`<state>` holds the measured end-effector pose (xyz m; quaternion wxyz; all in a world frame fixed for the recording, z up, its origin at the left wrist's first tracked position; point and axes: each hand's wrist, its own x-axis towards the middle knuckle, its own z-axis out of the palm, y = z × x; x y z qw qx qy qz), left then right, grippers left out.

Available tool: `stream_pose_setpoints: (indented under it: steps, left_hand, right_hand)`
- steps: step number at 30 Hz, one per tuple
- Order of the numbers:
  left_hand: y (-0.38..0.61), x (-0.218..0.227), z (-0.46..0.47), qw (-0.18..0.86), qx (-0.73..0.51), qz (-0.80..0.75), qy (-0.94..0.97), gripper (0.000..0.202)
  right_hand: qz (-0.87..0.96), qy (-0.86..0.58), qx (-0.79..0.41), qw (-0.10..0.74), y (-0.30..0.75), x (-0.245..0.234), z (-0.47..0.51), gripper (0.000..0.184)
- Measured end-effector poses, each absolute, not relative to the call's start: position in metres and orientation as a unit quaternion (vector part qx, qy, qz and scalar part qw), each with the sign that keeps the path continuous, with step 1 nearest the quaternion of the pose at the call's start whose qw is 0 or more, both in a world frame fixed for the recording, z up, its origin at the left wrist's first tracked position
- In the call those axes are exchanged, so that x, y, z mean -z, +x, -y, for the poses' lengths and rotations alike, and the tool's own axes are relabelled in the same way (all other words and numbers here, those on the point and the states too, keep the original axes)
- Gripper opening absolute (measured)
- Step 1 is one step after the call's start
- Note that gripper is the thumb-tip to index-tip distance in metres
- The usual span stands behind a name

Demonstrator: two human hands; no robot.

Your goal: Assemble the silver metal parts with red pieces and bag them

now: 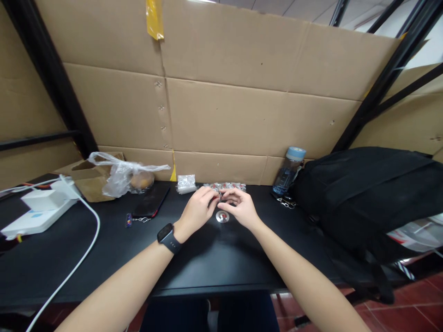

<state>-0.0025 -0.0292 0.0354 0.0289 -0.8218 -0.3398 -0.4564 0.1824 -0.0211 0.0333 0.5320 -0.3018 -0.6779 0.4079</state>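
Above the middle of the black table, my left hand [201,203] and my right hand [241,206] meet with fingers pinched together. Between their fingertips is a small thin shiny piece [220,197], seen edge-on; its kind is too small to make out. Just below the fingertips lies a round silver disc [222,217] with a red centre, flat on the table. Behind my hands, a row of small clear packets [235,186] with red bits in them is partly covered by my fingers. A stack of clear plastic bags [186,183] sits to their left.
On the left are a white power strip [38,214] with a cable, a knotted plastic bag [119,177] and a phone [151,203]. A water bottle [289,170] and a black backpack [367,198] stand at right. A cardboard wall [224,115] closes off the back.
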Motion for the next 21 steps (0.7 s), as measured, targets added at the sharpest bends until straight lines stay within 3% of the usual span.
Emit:
stream_pose_setpoints:
  steps: [4, 10, 21]
  left_hand:
    - [-0.0044, -0.037, 0.0301, 0.075, 0.425, 0.323, -0.842, 0.013]
    - [-0.0055, -0.0431, 0.0346, 0.168, 0.371, 0.324, -0.854, 0.019]
    - [-0.0067, -0.0389, 0.0296, 0.081, 0.404, 0.346, -0.843, 0.014]
  right_hand:
    - [0.648, -0.309, -0.438, 0.541, 0.1809, -0.0313, 0.0206, 0.038]
    - [0.64, -0.318, -0.463, 0.524, 0.1789, -0.0302, 0.0194, 0.03]
    - [0.715, -0.291, -0.444, 0.455, 0.1876, -0.0322, 0.018, 0.03]
